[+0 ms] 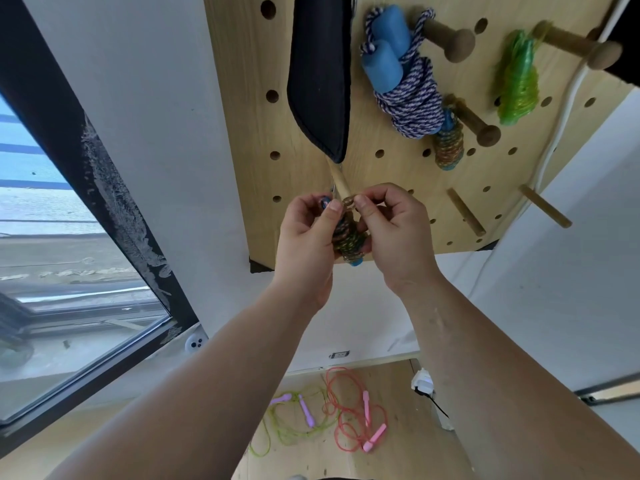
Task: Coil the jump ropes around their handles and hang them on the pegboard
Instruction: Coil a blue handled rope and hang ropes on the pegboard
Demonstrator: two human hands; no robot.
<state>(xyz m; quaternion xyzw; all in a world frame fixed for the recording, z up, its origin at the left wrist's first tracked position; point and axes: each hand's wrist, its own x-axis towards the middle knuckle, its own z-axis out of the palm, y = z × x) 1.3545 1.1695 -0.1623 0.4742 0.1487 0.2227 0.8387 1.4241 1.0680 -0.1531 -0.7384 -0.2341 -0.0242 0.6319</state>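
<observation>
- One coiled jump rope, a multicolour braid with a blue handle tip, is at the end of a plain wooden dowel, low on the left of the pegboard.
- Left hand clasps the bundle; right hand pinches its top loop.
- Three coiled ropes hang on knobbed pegs to the right: purple-white braid with foam handles, glossy green plastic rope, small multicolour braid.
- Two loose thin ropes lie on the floor: green cord with lilac handles, red cord with pink handles.

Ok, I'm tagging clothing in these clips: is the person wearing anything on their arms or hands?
No. Both forearms are bare, no sleeves in view; the left hand and right hand show no gloves, rings or watch. Nails are short.
</observation>
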